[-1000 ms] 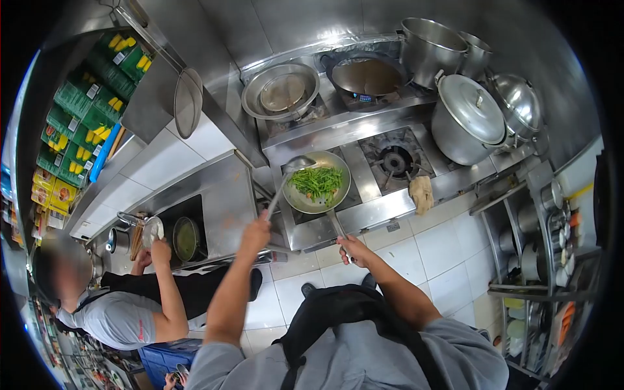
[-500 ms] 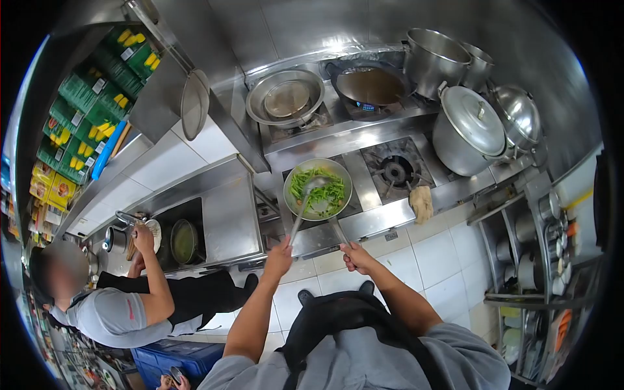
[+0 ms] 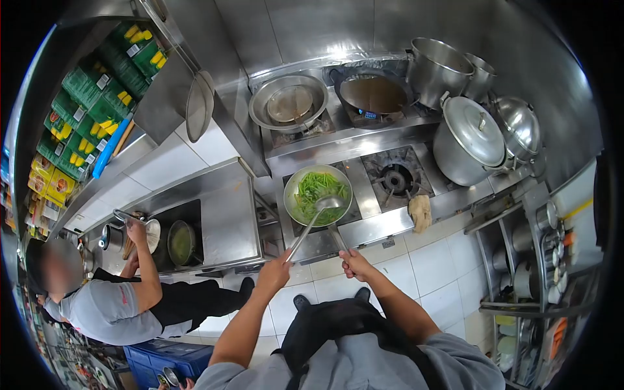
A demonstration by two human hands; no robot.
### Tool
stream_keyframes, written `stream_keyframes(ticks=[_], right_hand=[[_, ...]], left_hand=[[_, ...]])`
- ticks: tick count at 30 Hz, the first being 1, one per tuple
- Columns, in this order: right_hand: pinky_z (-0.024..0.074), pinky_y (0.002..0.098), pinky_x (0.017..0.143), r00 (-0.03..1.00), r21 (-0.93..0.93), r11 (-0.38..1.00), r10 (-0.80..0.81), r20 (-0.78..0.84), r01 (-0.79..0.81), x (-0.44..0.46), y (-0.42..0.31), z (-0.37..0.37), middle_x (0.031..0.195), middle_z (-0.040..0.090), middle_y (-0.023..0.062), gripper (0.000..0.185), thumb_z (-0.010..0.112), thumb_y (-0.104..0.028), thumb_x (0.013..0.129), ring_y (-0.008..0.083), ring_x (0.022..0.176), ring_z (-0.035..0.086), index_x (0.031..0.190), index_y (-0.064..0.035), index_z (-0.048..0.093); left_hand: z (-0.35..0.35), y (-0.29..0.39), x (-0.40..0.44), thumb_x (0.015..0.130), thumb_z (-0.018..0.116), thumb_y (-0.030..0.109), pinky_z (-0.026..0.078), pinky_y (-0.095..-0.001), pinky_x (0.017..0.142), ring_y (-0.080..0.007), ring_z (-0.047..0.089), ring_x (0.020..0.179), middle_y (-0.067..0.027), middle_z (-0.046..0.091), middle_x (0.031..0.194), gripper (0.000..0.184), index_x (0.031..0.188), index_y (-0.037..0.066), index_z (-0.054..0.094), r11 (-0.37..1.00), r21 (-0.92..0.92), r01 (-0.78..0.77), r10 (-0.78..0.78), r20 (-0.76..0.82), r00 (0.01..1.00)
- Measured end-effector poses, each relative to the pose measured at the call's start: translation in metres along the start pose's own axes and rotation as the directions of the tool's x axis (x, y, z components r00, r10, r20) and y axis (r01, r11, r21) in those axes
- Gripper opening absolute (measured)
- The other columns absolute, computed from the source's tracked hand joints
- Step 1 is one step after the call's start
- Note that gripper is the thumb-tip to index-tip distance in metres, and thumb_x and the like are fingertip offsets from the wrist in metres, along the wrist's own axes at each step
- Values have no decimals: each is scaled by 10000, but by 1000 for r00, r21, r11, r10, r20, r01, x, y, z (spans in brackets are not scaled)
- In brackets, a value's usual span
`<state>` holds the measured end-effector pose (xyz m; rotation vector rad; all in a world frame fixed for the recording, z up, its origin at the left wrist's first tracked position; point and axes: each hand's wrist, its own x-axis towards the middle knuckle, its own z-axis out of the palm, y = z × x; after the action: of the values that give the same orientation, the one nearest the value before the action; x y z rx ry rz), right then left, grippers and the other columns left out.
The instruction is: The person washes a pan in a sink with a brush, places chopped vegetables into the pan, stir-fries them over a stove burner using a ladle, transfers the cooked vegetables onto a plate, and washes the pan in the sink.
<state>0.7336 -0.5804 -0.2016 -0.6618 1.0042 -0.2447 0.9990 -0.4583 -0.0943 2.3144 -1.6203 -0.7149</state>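
Observation:
A frying pan sits over the front left burner with chopped green vegetables in it. My left hand is closed around the handle of a ladle. The ladle's bowl rests among the greens at the pan's right side. My right hand grips the end of the pan's handle, which points toward me.
Right of the pan is a bare burner, with a cloth at the stove's front edge. A lidded pot stands further right. Behind are a wide bowl and a dark wok. A co-worker stands at the sink, left.
The ladle's bowl has moved from the pan's upper middle to its lower right, and the greens have shifted. My left hand has moved slightly nearer to me; my right keeps its grip.

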Motion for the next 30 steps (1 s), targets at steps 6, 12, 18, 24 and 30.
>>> stream_keyframes(ticks=[6,12,18,24,30], right_hand=[[278,274,401,1000,19,1000,-1,21,1,7,2,-3,672,426,7,358,613,-368,996,102,466,354,1151,-121,405],[269,279,405,1000,25,1000,3,-13,-3,2,-4,-1,671,423,8,326,608,-370,999,102,463,346,1099,-127,417],[296,287,402,999,10,1000,24,27,-24,5,2,-4,682,431,13,364,603,-369,997,112,468,368,1141,-106,397],[285,271,416,999,-11,999,48,-4,-48,2,-3,-1,687,424,4,319,588,-392,1005,109,479,355,1099,-121,447],[329,289,394,998,-126,991,54,23,-51,9,-21,-12,612,446,9,304,647,-341,970,131,433,415,928,-73,508]], left_hand=[[18,-55,32,944,565,246,511,-567,847,-477,652,955,-282,684,976,447,1383,165,577,983,-174,66,-85,-105,991],[1,-12,-12,955,561,259,508,-548,875,-465,652,975,-276,678,1049,468,1415,174,548,999,-6,-41,40,-32,999],[1,-43,10,955,559,225,519,-529,850,-464,645,985,-245,674,1117,462,1416,196,547,981,-191,38,-66,-145,987],[68,-24,76,955,556,205,513,-530,845,-470,637,959,-265,662,1078,452,1405,166,554,960,-278,2,-96,-326,940],[-26,-30,11,934,619,288,517,-537,843,-444,654,949,-213,695,1032,469,1400,309,563,994,101,51,-45,-63,997]])
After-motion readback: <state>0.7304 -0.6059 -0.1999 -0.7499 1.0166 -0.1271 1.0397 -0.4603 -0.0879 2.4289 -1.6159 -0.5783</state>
